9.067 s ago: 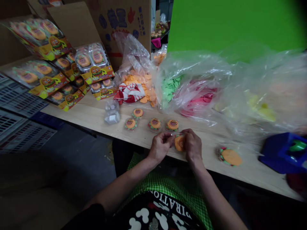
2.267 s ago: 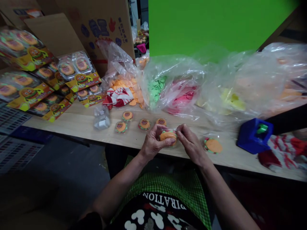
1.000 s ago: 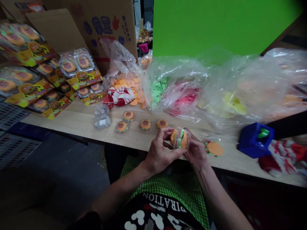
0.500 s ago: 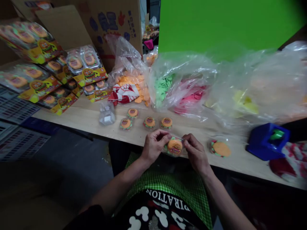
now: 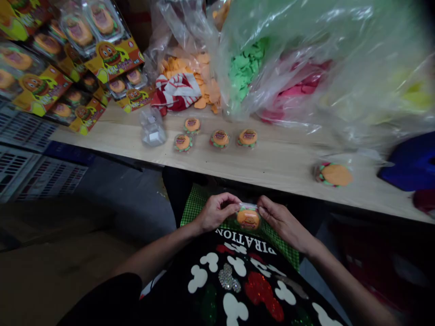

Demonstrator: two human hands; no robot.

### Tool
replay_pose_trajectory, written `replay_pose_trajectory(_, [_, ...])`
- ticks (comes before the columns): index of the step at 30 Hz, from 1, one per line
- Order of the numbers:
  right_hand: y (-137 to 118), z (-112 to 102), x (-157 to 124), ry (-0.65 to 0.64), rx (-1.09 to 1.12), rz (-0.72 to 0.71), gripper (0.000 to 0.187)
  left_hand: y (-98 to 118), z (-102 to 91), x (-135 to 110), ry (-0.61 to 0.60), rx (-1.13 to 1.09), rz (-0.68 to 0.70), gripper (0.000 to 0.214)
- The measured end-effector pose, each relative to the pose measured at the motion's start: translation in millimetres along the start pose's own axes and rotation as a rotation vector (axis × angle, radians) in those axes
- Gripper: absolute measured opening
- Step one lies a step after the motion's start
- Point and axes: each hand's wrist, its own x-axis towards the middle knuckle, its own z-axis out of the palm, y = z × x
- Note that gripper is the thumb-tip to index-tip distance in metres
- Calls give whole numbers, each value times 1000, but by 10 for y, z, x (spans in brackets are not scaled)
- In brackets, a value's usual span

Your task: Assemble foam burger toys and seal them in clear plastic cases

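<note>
Both hands hold one small toy burger point(image 5: 248, 218) in a clear plastic wrap, close to my body and below the table's front edge. My left hand point(image 5: 215, 212) pinches its left side with fingers curled. My right hand point(image 5: 280, 220) pinches the right side. On the wooden table point(image 5: 282, 163) lie several small wrapped burgers point(image 5: 220, 137) in a loose row. A larger burger piece point(image 5: 335, 174) lies alone to the right.
Clear plastic bags hold orange pieces point(image 5: 200, 81), green pieces point(image 5: 244, 72) and pink pieces point(image 5: 299, 90) at the back. Blister packs of burgers point(image 5: 112, 54) are stacked at the left. A small clear packet point(image 5: 152, 131), a red-white cloth point(image 5: 176, 93) and a blue box point(image 5: 411, 160) are also there.
My hands have drawn the wrapped burger back from the table edge toward my lap. The view has tilted down and moved closer to the table.
</note>
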Motion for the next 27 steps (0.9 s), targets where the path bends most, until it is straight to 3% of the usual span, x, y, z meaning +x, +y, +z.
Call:
replay_pose_trajectory(5, [-27, 1, -52, -73, -100, -51, 37, 38, 22, -68, 36, 245, 146, 18])
replay_pose_trajectory(12, [45, 118, -54, -1, -109, -135, 42, -5, 117, -60, 73, 375, 291, 10])
replay_pose_trajectory(16, [71, 171, -25, 23, -68, -111, 44, -33, 99, -45, 82, 375, 259, 11])
replay_pose_trajectory(22, [-5, 107, -40, -3, -178, -54, 40, 159, 12, 32, -94, 427, 149, 15])
replay_pose_trajectory(27, [128, 167, -128, -60, -230, -78, 33, 71, 109, 53, -78, 481, 236, 10])
